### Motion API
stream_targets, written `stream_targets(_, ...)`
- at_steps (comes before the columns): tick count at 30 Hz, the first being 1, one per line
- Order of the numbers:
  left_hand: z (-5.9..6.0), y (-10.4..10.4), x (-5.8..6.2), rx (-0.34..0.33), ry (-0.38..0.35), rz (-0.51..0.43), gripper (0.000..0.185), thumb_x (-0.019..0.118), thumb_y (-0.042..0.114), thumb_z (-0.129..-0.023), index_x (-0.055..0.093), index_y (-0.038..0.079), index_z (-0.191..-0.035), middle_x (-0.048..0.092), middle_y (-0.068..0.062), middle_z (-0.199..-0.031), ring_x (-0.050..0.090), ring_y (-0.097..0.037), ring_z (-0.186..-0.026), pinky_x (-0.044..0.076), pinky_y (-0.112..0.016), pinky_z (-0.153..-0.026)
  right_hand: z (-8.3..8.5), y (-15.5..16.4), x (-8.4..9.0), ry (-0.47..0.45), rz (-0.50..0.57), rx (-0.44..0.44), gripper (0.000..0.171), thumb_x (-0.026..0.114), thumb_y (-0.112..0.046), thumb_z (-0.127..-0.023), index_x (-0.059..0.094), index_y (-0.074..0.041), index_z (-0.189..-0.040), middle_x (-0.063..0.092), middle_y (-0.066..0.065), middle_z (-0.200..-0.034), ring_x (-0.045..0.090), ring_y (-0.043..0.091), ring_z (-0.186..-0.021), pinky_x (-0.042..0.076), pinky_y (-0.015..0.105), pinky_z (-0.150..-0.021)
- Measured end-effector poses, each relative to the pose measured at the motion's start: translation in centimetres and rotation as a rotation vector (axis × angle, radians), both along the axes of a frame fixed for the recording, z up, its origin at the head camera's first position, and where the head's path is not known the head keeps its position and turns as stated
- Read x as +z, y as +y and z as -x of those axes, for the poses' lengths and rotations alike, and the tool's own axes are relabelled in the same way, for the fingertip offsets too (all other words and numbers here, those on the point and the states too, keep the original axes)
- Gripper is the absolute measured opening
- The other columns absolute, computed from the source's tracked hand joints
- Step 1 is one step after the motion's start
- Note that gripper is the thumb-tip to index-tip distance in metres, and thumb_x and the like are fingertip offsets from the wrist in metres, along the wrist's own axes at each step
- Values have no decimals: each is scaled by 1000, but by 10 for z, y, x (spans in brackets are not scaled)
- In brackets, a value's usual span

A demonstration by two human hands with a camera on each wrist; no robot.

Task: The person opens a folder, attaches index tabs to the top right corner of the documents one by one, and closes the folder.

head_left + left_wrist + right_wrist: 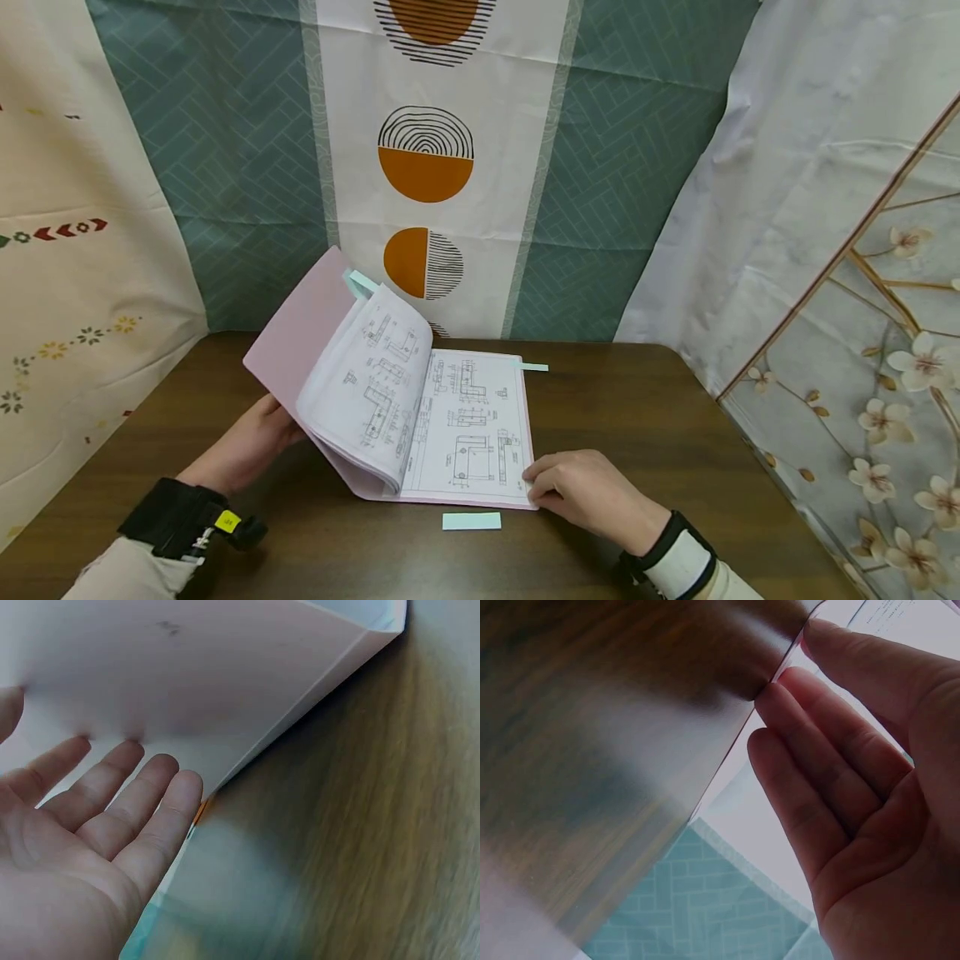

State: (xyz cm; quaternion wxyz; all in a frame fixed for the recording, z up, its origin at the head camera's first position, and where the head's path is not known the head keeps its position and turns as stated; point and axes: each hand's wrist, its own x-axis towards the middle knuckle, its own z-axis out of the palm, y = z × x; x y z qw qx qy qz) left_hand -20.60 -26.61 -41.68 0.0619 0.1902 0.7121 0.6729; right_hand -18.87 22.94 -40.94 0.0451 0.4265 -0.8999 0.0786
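My left hand point(251, 446) is under the raised front cover of the pink folder point(300, 342), and the fingers point(112, 787) are straight and a little spread, they press flat on the outer side of the cover and keep it tilted up; nothing is pinched there, the hand is simply apart and supporting. The folder lies open near the middle of the brown wooden table point(637, 417), with its spine toward me and its far edge close to the patterned curtain point(427, 167). Inside I see sheets with technical drawings point(468, 425); the left pages are curved upward together with the cover, the right page lies flat. My right hand point(588, 492) is at the near right corner of this flat page, the fingertips point(780, 697) touch the edge of the folder's corner. In the wrist view the fingers are bent only softly and close together, and I cannot tell surely if they pinch the sheet or only rest against it. A small light blue paper strip point(471, 521) lies on the table just before the folder, between my two hands, apart from both. Another light blue tab point(534, 367) sticks out at the far right corner of the pages, and one more point(362, 282) at the top of the lifted cover
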Motion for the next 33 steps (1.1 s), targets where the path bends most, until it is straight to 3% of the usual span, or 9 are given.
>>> stream_targets(3, 4, 12, 2, 4, 2, 79, 55, 40, 32, -122, 29, 5, -169, 52, -2, -157, 63, -8, -131, 53, -25, -104, 0, 0, -1, 4, -3, -2, 16, 98, -14, -84, 89, -22, -94, 80, -7, -114, 76, 9, -101, 63, 32, -86)
stream_targets(7, 8, 27, 2, -3, 0, 165, 54, 45, 31, -121, 34, 4, -167, 50, -20, -157, 63, -23, -132, 54, -34, -107, 0, -1, -2, -5, -11, -11, 16, 99, -14, -84, 89, -22, -94, 81, -7, -114, 76, 9, -101, 63, 32, -87)
stream_targets(12, 14, 44, 3, 0, 17, 256, 54, 53, 32, -119, 38, 13, -167, 48, -19, -161, 52, -40, -144, 43, -63, -119, 0, 1, -3, -12, -3, -17, 16, 98, -13, -84, 89, -22, -94, 80, -7, -114, 76, 10, -101, 63, 32, -87)
stream_targets(14, 17, 51, 4, 14, 32, 293, 57, 57, 36, -117, 39, 16, -167, 46, -17, -166, 47, -43, -151, 37, -69, -120, 1, 1, -3, -12, 7, -19, 17, 98, -11, -84, 88, -22, -93, 80, -7, -113, 76, 10, -101, 63, 32, -86)
stream_targets(18, 23, 65, 4, 42, 68, 349, 61, 64, 41, -113, 44, 17, -165, 46, -16, -168, 43, -43, -154, 37, -67, -121, 4, 1, -5, -24, 29, -25, 21, 97, -9, -85, 87, -22, -98, 79, -10, -111, 73, 5, -98, 62, 29, -84)
stream_targets(23, 29, 77, 0, 25, 97, 376, 65, 69, 39, -111, 44, 13, -165, 45, -19, -169, 43, -45, -154, 40, -65, -120, 9, -3, -5, -34, 45, -13, 25, 96, -7, -86, 85, -22, -103, 76, -13, -107, 69, 0, -93, 60, 25, -82)
stream_targets(30, 31, 90, -2, 16, 183, 467, 68, 73, 40, -108, 47, 12, -163, 42, -19, -169, 45, -46, -151, 38, -68, -120, 18, -6, -3, 19, 59, 4, 27, 95, -13, -88, 88, -20, -113, 79, -8, -113, 74, 4, -96, 62, 29, -80)
stream_targets(33, 32, 96, -2, 11, 223, 509, 67, 75, 39, -107, 49, 10, -162, 43, -19, -168, 47, -44, -149, 38, -66, -121, 21, -4, -1, 38, 53, -21, 26, 96, -13, -87, 88, -20, -110, 79, -9, -110, 72, 3, -92, 62, 29, -79)
